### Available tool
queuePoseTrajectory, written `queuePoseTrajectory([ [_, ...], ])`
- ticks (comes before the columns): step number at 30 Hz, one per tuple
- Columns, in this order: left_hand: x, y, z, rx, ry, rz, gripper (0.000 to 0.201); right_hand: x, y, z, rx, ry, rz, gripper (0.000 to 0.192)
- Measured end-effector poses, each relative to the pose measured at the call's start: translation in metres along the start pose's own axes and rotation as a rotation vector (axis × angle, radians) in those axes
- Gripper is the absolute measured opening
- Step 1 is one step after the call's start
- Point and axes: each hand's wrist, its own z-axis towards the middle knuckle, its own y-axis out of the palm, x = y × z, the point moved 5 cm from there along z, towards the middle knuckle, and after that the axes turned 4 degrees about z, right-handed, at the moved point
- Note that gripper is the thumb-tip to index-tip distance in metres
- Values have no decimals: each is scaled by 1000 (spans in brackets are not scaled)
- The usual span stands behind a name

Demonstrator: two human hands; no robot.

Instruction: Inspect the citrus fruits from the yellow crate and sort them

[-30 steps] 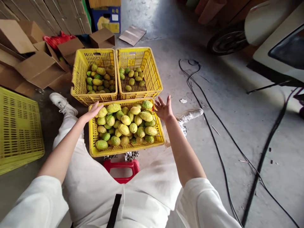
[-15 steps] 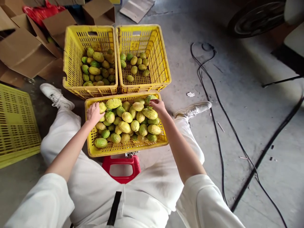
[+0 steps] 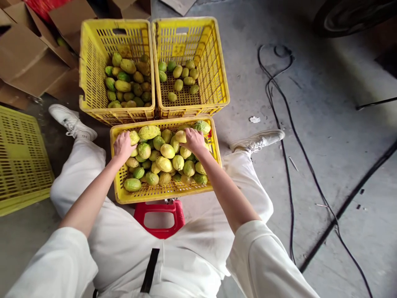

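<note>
In front of me a shallow yellow crate (image 3: pixel 164 198) holds a heap of oval, ridged yellow-green fruits (image 3: pixel 163 164). At the heap's left end, my left hand (image 3: pixel 123 145) is closed around a yellow-green fruit (image 3: pixel 134 137). My right hand (image 3: pixel 194 140) reaches over the upper right of the heap, its fingers closed on a yellow fruit (image 3: pixel 180 136). That hand and its wrist hide part of the fruits below. A large greenish fruit (image 3: pixel 201 126) lies just beyond its knuckles, in the crate's far right corner.
Behind stand two deeper yellow crates, the left one (image 3: pixel 93 66) with more of these fruits, the right one (image 3: pixel 214 62) with fewer. Another yellow crate (image 3: pixel 23 157) and cardboard boxes (image 3: pixel 31 58) are at left. Black cables (image 3: pixel 287 165) cross the floor. A red stool (image 3: pixel 159 219) shows between my legs.
My right hand has moved left from the crate's far right corner onto a yellow fruit. My left hand stays on its fruit. The view has shifted slightly.
</note>
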Motion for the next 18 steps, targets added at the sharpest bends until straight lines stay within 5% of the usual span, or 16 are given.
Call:
queuePoseTrajectory([
  [8,0,1,0,-14,8,35,61,0,4,3,38,-14,78,32],
  [18,-6,-12,-1,51,97,52,56,-12,-15,-6,76,-62,60,39],
])
